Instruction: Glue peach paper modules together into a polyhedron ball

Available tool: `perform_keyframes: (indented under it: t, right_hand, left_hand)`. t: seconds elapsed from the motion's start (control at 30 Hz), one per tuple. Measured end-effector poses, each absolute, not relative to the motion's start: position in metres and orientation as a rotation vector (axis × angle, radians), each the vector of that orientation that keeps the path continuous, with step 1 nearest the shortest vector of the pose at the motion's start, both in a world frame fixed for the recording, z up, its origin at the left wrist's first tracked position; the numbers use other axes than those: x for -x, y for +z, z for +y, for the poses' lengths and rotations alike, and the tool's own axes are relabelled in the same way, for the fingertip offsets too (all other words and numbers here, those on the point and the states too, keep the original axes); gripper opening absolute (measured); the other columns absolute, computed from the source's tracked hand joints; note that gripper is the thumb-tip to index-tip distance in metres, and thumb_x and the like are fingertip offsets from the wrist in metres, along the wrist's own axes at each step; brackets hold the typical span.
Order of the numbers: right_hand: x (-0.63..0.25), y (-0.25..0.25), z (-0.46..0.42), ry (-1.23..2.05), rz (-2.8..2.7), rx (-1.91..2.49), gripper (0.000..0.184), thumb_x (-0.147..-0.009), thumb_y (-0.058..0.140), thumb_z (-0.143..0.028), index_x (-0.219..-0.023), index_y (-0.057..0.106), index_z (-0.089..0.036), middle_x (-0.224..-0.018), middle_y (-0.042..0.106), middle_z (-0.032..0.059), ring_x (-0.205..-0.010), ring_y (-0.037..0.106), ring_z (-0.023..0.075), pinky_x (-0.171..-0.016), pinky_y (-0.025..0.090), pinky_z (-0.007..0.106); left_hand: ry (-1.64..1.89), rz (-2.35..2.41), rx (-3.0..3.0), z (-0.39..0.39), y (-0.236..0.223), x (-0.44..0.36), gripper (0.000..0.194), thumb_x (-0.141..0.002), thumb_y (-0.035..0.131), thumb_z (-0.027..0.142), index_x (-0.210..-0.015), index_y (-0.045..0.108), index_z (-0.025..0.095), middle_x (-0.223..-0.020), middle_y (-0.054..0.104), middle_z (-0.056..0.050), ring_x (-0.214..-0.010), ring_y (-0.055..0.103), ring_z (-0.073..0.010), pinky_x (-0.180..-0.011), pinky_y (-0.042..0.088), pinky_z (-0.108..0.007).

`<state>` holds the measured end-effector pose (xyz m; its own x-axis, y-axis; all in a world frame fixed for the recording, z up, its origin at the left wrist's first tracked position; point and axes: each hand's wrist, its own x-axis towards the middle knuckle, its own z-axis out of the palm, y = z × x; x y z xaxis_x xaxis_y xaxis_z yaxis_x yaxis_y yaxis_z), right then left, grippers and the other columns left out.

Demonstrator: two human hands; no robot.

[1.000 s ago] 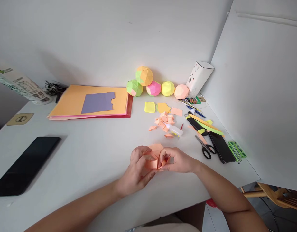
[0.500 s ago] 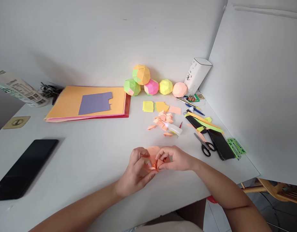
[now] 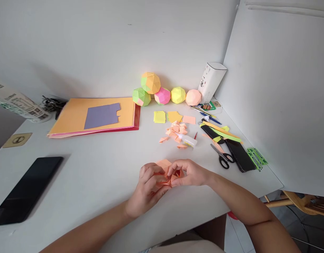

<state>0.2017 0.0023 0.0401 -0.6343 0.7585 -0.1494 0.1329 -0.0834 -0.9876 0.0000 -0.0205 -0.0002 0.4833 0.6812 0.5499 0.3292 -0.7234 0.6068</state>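
Note:
Between my two hands, low over the near part of the table, is a peach folded-paper piece made of joined facets. My left hand is closed on its left side, thumb along the lower edge. On the right, my right hand pinches a facet with thumb and fingers. My fingers hide much of the piece. Beyond it lies a pile of small folded peach paper units, with a white glue bottle resting against it.
Faceted paper balls line the wall. Scissors and a black phone lie at right; a larger black phone at left. Coloured sheets are stacked back left. Sticky notes sit behind the pile. A white box leans in the corner.
The view has shifted slightly. Both hands stay on the peach paper piece, with fingers adjusted a little and the left fingers lying closer over it.

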Motion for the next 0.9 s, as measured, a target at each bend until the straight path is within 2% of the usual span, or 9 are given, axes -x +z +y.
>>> perform_keyframes:
  t: [0.17, 0.43, 0.7, 0.8, 0.9]
  right_hand:
    - [-0.202, 0.038, 0.001, 1.755, -1.750, 0.967, 0.013, -0.072, 0.068, -0.019, -0.083, 0.063, -0.016, -0.079, 0.060, -0.0002, -0.063, 0.044, 0.0082, -0.058, 0.037, 0.022]
    - [-0.204, 0.037, 0.003, 1.700, -1.778, 0.997, 0.013, -0.073, 0.068, -0.023, -0.083, 0.064, -0.017, -0.075, 0.056, -0.0012, -0.064, 0.045, 0.0089, -0.057, 0.036, 0.022]
    - [-0.210, 0.038, 0.008, 1.529, -1.920, 1.033, 0.009, -0.080, 0.061, -0.023, -0.086, 0.063, -0.018, -0.090, 0.065, 0.0031, -0.082, 0.058, 0.0147, -0.075, 0.047, 0.029]
    - [-0.217, 0.040, 0.014, 1.121, -2.017, 1.074, 0.005, -0.082, 0.056, -0.020, -0.084, 0.061, -0.020, -0.091, 0.065, 0.0035, -0.088, 0.059, 0.0169, -0.082, 0.047, 0.033]
    - [-0.228, 0.035, 0.026, 0.383, -2.019, 1.310, 0.008, -0.083, 0.054, -0.018, -0.086, 0.060, -0.019, -0.099, 0.062, 0.0089, -0.099, 0.054, 0.0235, -0.089, 0.043, 0.042]
  left_hand:
    - [1.076, 0.883, -2.261, -0.021, -0.001, 0.000, 0.029, -0.080, 0.061, 0.015, -0.105, 0.048, 0.022, -0.100, 0.049, -0.007, -0.098, 0.044, -0.0234, -0.082, 0.042, -0.042]
    - [1.000, 0.928, -2.202, -0.023, 0.001, 0.000, 0.008, -0.083, 0.054, 0.014, -0.087, 0.051, 0.021, -0.106, 0.044, -0.009, -0.105, 0.043, -0.0244, -0.086, 0.044, -0.045]
    - [1.078, 0.803, -2.196, -0.019, -0.001, 0.001, 0.017, -0.084, 0.052, 0.007, -0.089, 0.057, 0.023, -0.109, 0.046, -0.007, -0.107, 0.044, -0.0244, -0.086, 0.045, -0.046]
    - [1.112, 0.801, -2.164, -0.018, -0.003, 0.001, 0.018, -0.084, 0.051, 0.007, -0.091, 0.056, 0.023, -0.106, 0.047, -0.007, -0.108, 0.044, -0.0248, -0.087, 0.045, -0.047]
    - [1.147, 0.832, -2.128, -0.018, -0.005, 0.000, 0.017, -0.086, 0.050, 0.008, -0.091, 0.054, 0.023, -0.098, 0.047, -0.006, -0.107, 0.045, -0.0245, -0.086, 0.045, -0.046]
